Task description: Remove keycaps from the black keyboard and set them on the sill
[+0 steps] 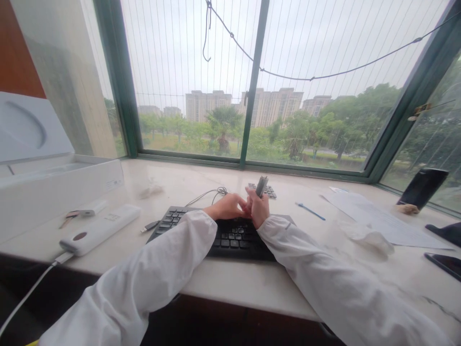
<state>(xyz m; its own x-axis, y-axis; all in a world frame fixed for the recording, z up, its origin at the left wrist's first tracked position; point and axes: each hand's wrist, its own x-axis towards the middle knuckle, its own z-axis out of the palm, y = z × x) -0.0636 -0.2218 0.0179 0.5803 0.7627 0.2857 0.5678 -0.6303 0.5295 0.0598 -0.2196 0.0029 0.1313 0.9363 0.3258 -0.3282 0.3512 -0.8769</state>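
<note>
A black keyboard [232, 243] lies near the front edge of the white table, with gaps where some keys are off. Over its far side my right hand [260, 209] is wrapped round a short dark grey tool [261, 186] that sticks up from the fist; its working end is hidden. My left hand [227, 206] meets the right one, its fingers pinched together; whatever they hold is too small or hidden to make out. Loose keycaps [270, 191] lie just behind my hands. The keyboard's cable [205, 195] is coiled behind, and its USB plug [149, 226] rests at the left.
At left are a white power bank [101, 230] with a cable, a small white object [91, 207] and an open white box [54, 192]. On the right lie a blue stick-like brush [310, 211], crumpled tissue [369, 239], paper sheets [392, 221] and a propped phone [424, 188]. A window stands behind.
</note>
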